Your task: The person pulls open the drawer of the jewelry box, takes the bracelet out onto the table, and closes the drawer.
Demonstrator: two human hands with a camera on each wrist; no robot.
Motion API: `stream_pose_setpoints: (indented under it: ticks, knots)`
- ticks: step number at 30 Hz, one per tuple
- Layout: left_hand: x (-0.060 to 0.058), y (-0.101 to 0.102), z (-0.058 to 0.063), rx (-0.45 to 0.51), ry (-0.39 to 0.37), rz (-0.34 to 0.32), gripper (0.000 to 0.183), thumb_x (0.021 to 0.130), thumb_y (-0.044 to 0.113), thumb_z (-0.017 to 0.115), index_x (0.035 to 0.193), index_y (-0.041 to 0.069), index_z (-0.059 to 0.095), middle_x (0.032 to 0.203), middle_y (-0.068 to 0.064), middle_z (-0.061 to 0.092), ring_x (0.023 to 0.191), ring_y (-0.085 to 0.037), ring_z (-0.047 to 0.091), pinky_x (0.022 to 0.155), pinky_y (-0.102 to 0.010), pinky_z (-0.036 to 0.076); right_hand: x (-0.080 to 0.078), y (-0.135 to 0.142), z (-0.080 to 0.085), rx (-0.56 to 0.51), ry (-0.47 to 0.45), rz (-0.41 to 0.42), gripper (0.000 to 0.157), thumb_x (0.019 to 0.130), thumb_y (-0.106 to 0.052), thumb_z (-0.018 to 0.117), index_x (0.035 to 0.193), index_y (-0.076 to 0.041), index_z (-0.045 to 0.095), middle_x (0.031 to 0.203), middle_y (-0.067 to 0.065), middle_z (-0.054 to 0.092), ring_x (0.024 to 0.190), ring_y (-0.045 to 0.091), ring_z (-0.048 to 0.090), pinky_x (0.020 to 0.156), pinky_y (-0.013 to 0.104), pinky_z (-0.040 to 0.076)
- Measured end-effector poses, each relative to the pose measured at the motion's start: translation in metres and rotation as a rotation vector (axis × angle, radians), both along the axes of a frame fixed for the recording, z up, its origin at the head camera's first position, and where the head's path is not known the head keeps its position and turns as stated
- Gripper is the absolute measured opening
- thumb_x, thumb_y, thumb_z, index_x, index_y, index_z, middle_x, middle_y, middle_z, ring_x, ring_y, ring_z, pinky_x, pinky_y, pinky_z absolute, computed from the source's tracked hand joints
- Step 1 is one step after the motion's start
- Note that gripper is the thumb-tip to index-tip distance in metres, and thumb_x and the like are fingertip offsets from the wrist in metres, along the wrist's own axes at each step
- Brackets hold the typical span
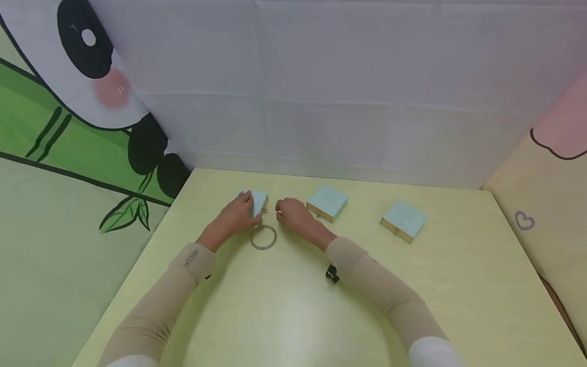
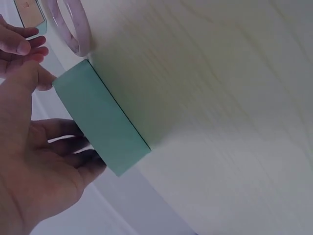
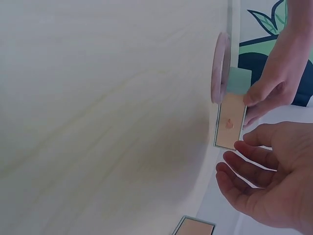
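Observation:
My left hand (image 1: 237, 213) holds a small light blue box (image 1: 259, 201), its fingers over the far part and the thumb at the near corner. In the right wrist view, the box's peach end (image 3: 229, 122) with a small tab faces my right hand (image 1: 295, 216). That hand hovers just right of the box, fingers loosely bent and spread, with nothing visible between them. Whether a fingertip touches the box corner I cannot tell. Beside the box and nearer to me lies a pale pinkish bangle (image 1: 263, 248), flat on the table.
Two more light blue boxes with tan sides, one in the middle (image 1: 327, 200) and one farther right (image 1: 405, 218), lie on the pale wood-grain table (image 1: 284, 316). A white cloth wall (image 1: 330, 127) stands along the back edge, with printed panels at both sides.

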State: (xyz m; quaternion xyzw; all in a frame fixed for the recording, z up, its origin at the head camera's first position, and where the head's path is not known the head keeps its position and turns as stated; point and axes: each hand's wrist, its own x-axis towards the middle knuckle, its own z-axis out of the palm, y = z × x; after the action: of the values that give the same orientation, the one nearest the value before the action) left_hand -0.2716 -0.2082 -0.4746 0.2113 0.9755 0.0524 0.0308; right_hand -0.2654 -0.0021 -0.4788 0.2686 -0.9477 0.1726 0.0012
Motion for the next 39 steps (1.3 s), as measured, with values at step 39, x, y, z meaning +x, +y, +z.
stream_pose_setpoints:
  ticks: [39]
  knots:
    - [-0.023, -0.024, -0.007, 0.166, 0.007, -0.186, 0.063, 0.082, 0.007, 0.073, 0.137, 0.0, 0.042, 0.141, -0.018, 0.041, 0.126, -0.038, 0.043, 0.099, -0.048, 0.043, 0.013, 0.04, 0.003, -0.043, -0.029, -0.013, 0.023, 0.095, -0.009, 0.049, 0.111, -0.004, 0.066, 0.105, 0.009, 0.066, 0.097, 0.021, 0.062, 0.079, 0.03, 0.052]
